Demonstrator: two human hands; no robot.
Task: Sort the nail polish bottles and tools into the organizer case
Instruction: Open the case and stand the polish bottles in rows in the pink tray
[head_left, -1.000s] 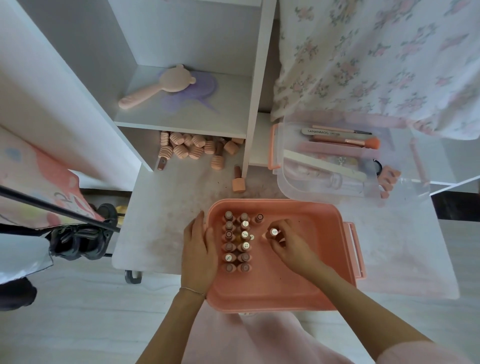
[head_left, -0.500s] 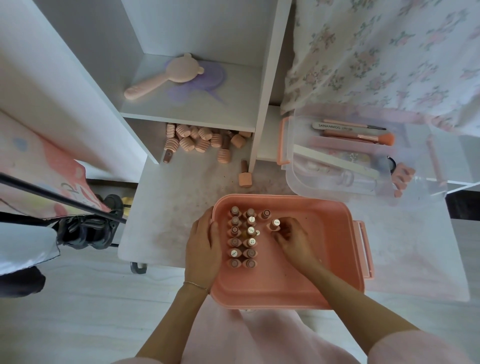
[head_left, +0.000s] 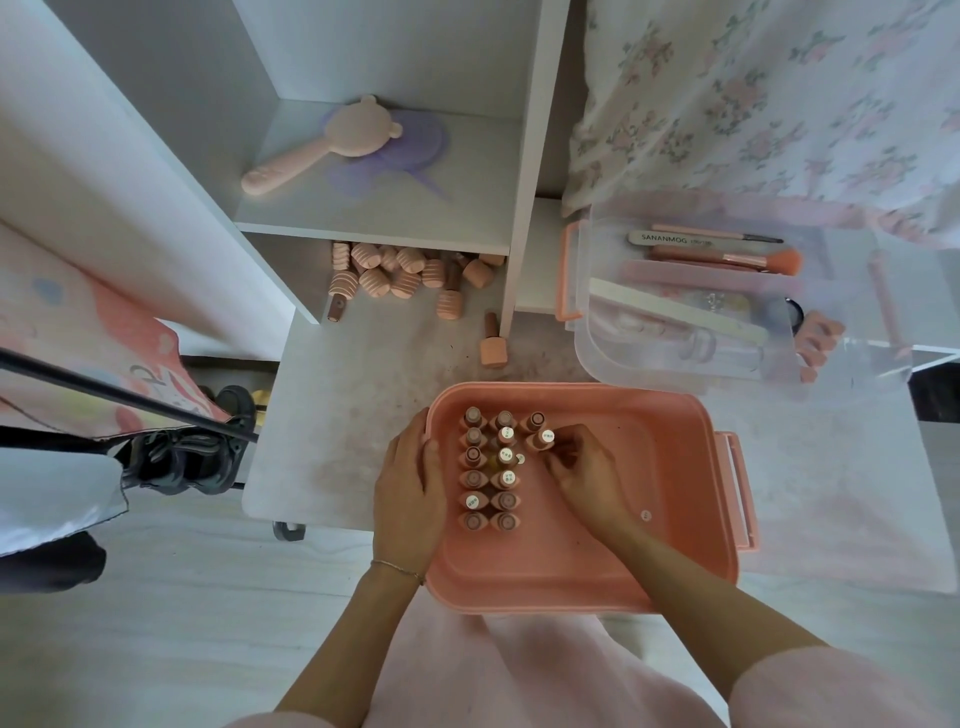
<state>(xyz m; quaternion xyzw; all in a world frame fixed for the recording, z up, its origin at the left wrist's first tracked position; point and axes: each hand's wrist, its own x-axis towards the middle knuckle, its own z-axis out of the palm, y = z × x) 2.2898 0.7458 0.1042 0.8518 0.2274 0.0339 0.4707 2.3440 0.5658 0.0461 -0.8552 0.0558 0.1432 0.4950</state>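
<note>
A pink case (head_left: 649, 519) sits on the white bench (head_left: 337, 405), its near edge over the person's lap. Inside, along its left side, nail polish bottles (head_left: 488, 470) stand upright in two neat columns, with a third column begun by one bottle at the far end. The right hand (head_left: 584, 475) reaches into the case, its fingers (head_left: 558, 447) curled round a bottle with a white label (head_left: 543, 439) just behind that first one in the third column. The left hand (head_left: 408, 493) lies flat along the case's left rim, fingers straight and together, the thumb resting over the edge.

More bottles lie in a loose heap (head_left: 400, 278) on the bench under the shelf (head_left: 374, 208), and a single bottle (head_left: 492, 343) lies apart from them, near the shelf's upright. To the right of the case stands a clear tray (head_left: 587, 322) with pink handles. It holds a nail file (head_left: 675, 239), a brush with an orange tip (head_left: 737, 258), a long white buffer (head_left: 675, 309) and a pink toe separator (head_left: 818, 345). On the shelf above rests a pink bear-shaped hand mirror (head_left: 332, 140), lying on something purple.
</note>
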